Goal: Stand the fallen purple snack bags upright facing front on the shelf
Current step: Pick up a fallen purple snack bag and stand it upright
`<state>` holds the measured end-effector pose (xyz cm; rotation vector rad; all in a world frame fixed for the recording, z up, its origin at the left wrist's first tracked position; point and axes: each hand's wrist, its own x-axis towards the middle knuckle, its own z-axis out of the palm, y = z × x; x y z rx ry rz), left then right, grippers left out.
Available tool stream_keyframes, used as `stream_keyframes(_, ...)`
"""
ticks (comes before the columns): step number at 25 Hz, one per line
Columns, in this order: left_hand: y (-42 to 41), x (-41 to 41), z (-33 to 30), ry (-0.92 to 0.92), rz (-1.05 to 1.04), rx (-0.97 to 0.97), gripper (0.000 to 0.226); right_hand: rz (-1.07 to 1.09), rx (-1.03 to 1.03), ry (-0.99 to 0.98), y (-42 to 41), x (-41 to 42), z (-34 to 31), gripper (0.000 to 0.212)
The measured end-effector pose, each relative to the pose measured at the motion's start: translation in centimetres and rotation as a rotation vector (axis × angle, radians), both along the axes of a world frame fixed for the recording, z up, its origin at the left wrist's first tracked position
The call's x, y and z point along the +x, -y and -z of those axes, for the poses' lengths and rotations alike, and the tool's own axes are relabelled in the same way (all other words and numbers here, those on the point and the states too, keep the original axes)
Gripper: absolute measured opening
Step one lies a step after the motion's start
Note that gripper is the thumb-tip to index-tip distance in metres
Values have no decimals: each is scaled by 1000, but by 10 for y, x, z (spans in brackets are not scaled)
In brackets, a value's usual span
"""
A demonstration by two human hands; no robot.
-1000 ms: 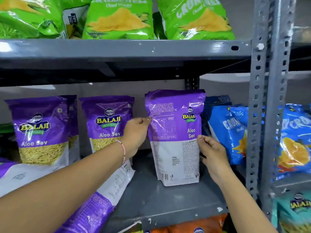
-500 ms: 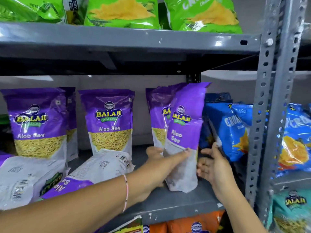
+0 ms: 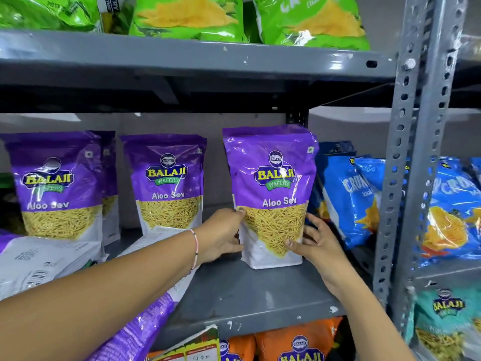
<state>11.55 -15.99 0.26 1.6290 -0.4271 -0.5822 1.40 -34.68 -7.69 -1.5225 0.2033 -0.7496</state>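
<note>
A purple Aloo Sev bag (image 3: 270, 178) stands upright on the grey shelf (image 3: 247, 290), front label towards me. My left hand (image 3: 221, 235) grips its lower left edge and my right hand (image 3: 315, 243) holds its lower right corner. Two more purple bags stand upright to the left, one in the middle (image 3: 166, 178) and one at the far left (image 3: 56, 183). A fallen purple bag (image 3: 145, 316) lies back side up under my left forearm, hanging over the shelf's front edge. Another fallen bag (image 3: 44, 259) lies flat at the far left.
Blue snack bags (image 3: 348, 199) crowd the shelf right of the held bag. A perforated grey upright post (image 3: 413, 152) stands at the right. Green bags (image 3: 187, 16) fill the shelf above, orange bags (image 3: 294, 345) the one below. A teal bag (image 3: 447, 321) sits lower right.
The held bag has been turned from back side out, through edge-on, to front label facing me, and now stands on the shelf. Both hands slid down to its lower edges.
</note>
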Motion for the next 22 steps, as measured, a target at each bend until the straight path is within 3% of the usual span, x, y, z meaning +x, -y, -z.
stream_keyframes(4,8,-13,-5,-73,52,-39,45,-76,2,-84,2,2,-2,75)
stream_keyframes(11,4,-32,9,-85,106,-54,59,-23,10,-107,-6,-35,2,48)
stream_keyframes(15,0,-44,17,-112,74,-60,40,-2,25,-96,-16,-55,4,54)
stream_keyframes(19,-4,-45,15,-138,98,-57,71,1,19,-108,-17,-60,6,55)
stream_keyframes(22,-4,-51,12,-165,100,-80,61,5,12,-114,-17,-60,7,62)
